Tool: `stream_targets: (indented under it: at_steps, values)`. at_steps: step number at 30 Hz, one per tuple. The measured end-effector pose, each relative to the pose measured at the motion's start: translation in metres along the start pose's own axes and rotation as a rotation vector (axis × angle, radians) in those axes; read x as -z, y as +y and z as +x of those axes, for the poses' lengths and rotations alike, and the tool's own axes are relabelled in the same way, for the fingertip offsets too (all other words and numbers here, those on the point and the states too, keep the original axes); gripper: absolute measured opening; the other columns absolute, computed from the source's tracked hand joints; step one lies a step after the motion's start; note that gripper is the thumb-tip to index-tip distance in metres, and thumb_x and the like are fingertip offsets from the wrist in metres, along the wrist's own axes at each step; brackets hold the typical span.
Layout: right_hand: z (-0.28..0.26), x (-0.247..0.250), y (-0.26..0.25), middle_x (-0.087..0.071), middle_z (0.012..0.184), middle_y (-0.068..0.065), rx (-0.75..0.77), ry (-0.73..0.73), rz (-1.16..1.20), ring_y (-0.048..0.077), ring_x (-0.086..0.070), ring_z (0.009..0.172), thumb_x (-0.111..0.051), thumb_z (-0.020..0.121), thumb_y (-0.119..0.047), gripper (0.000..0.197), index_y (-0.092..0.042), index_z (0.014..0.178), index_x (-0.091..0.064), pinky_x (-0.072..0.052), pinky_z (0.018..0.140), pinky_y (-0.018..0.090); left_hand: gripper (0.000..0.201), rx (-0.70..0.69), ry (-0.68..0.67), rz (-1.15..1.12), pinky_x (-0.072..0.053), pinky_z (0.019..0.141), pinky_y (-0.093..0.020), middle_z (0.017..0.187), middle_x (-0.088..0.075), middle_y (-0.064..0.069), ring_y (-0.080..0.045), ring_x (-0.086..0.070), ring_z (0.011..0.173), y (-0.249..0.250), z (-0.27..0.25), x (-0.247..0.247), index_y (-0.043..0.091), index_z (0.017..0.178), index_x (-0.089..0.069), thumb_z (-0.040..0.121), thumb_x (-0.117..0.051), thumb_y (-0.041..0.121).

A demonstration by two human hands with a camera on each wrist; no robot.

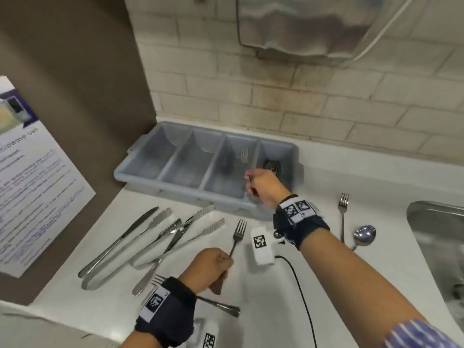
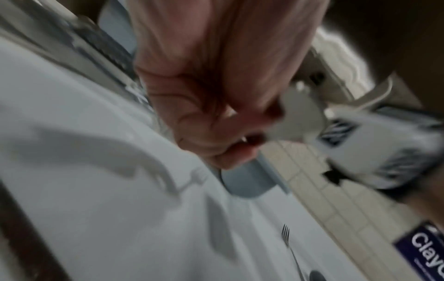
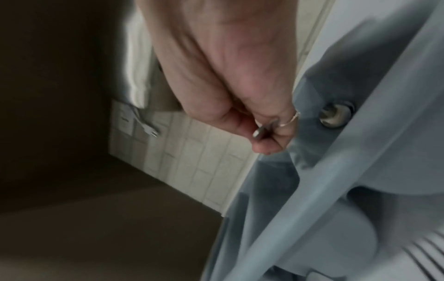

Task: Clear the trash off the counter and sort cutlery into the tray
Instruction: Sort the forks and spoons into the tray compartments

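Right hand (image 1: 263, 185) pinching fork (image 1: 244, 155) above tray (image 1: 160, 169), mid-frame; left hand (image 1: 209, 268) gripping another fork (image 1: 238, 234) over bench (image 1: 308, 184). Risk: dropped across divider, landing in 4th compartment.

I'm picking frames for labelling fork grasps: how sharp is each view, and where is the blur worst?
Head view: mostly sharp on the counter cutlery, motion blur around the right hand and grey tray. Left wrist view: heavily smeared, left hand soft, one distant fork readable. Right wrist view: blurred tray, dim left side, right hand's fork handle discernible.
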State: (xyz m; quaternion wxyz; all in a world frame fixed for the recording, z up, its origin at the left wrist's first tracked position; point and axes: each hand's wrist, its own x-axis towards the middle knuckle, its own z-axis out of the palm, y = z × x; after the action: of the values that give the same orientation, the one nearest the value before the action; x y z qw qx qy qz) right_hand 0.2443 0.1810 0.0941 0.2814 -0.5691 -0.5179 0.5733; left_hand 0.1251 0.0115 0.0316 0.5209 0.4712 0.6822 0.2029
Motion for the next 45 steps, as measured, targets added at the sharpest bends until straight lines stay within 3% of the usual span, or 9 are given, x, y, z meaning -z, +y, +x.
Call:
stream_targets:
  at_steps: [5, 9, 13, 16, 20, 25, 33, 40, 45]
  values:
    - [0.041, -0.054, -0.030, -0.060, 0.125, 0.020, 0.011, -0.079, -0.815, 0.032, -0.053, 0.120, -0.042, 0.094, -0.001, 0.030, 0.006, 0.119, -0.058, -0.044, 0.089, 0.033, 0.015, -0.002, 0.072, -0.093, -0.028, 0.028, -0.013, 0.040, -0.050, 0.002, -0.015, -0.040, 0.031, -0.031, -0.044, 0.097, 0.014, 0.074, -0.064, 0.087, -0.062, 0.019]
    - [0.060, -0.082, -0.024, -0.051, 0.135, 0.024, -0.095, -0.060, -0.821, 0.035, -0.048, 0.125, -0.032, 0.098, -0.005, 0.036, 0.009, 0.125, -0.051, -0.040, 0.099, 0.031, 0.011, -0.173, 0.147, -0.087, -0.033, 0.033, -0.007, 0.040, -0.056, 0.003, -0.007, -0.043, 0.034, -0.012, -0.055, 0.156, 0.025, 0.080, -0.072, 0.079, -0.067, 0.035]
    - [0.064, -0.085, -0.001, -0.052, 0.135, 0.022, 0.029, -0.050, -0.818, 0.033, -0.050, 0.124, -0.040, 0.094, -0.003, 0.035, 0.004, 0.125, -0.053, -0.040, 0.104, 0.035, 0.017, -0.297, 0.166, -0.062, -0.030, 0.030, -0.009, 0.039, -0.048, 0.004, -0.003, -0.036, 0.029, 0.026, -0.011, 0.175, 0.021, 0.100, -0.066, 0.091, -0.054, 0.013]
    - [0.035, -0.061, -0.002, -0.049, 0.138, 0.018, 0.332, 0.124, -0.626, 0.028, -0.045, 0.128, -0.045, 0.083, 0.010, 0.042, 0.000, 0.123, -0.057, -0.032, 0.110, 0.027, 0.032, -0.392, 0.199, 0.031, -0.043, 0.044, -0.014, 0.057, -0.054, -0.005, -0.005, -0.050, 0.040, 0.061, 0.041, 0.163, 0.013, 0.126, -0.053, 0.094, -0.049, 0.018]
    - [-0.027, -0.010, 0.023, -0.057, 0.121, 0.017, 0.591, 0.573, -0.592, 0.029, -0.051, 0.111, -0.041, 0.069, 0.010, 0.049, -0.006, 0.108, -0.065, -0.042, 0.097, 0.031, 0.044, -0.416, 0.150, 0.339, -0.048, 0.086, -0.037, 0.121, -0.060, -0.025, -0.037, -0.060, 0.100, 0.100, 0.112, 0.118, 0.017, 0.141, -0.031, 0.098, -0.037, 0.016]
    - [-0.076, 0.057, 0.092, -0.055, 0.117, 0.016, 0.252, 0.910, -0.665, 0.035, -0.050, 0.107, -0.056, 0.075, 0.005, 0.038, -0.009, 0.110, -0.060, -0.042, 0.092, 0.041, 0.035, -0.335, 0.014, 0.640, -0.041, 0.103, -0.039, 0.137, -0.050, -0.021, -0.037, -0.050, 0.122, 0.109, 0.174, 0.075, 0.002, 0.126, -0.051, 0.094, -0.037, 0.001]
    - [-0.092, 0.109, 0.155, -0.049, 0.122, 0.021, -0.396, 0.812, -0.606, 0.042, -0.048, 0.111, -0.063, 0.079, -0.016, 0.048, -0.001, 0.122, -0.045, -0.043, 0.094, 0.049, 0.032, -0.296, 0.057, 0.737, -0.040, 0.101, -0.037, 0.132, -0.055, -0.024, -0.037, -0.052, 0.120, 0.103, 0.176, 0.076, -0.004, 0.120, -0.055, 0.093, -0.041, 0.004]
    - [-0.093, 0.119, 0.166, -0.054, 0.118, 0.028, -0.435, 0.759, -0.519, 0.042, -0.054, 0.110, -0.047, 0.081, 0.004, 0.035, 0.006, 0.115, -0.040, -0.045, 0.092, 0.045, 0.023, -0.605, 0.234, 0.490, -0.048, 0.089, -0.033, 0.110, -0.062, -0.009, -0.025, -0.061, 0.095, 0.078, 0.087, 0.070, 0.015, 0.107, -0.064, 0.087, -0.053, 0.010]
    - [-0.107, 0.113, 0.178, -0.063, 0.102, 0.023, -0.417, 0.712, -0.632, 0.040, -0.061, 0.095, -0.052, 0.082, -0.006, 0.023, 0.003, 0.102, -0.048, -0.048, 0.076, 0.038, 0.008, -0.503, 0.093, 0.543, -0.046, 0.066, -0.027, 0.077, -0.063, 0.003, -0.011, -0.056, 0.065, 0.022, 0.016, 0.054, 0.026, 0.086, -0.062, 0.086, -0.056, 0.021]
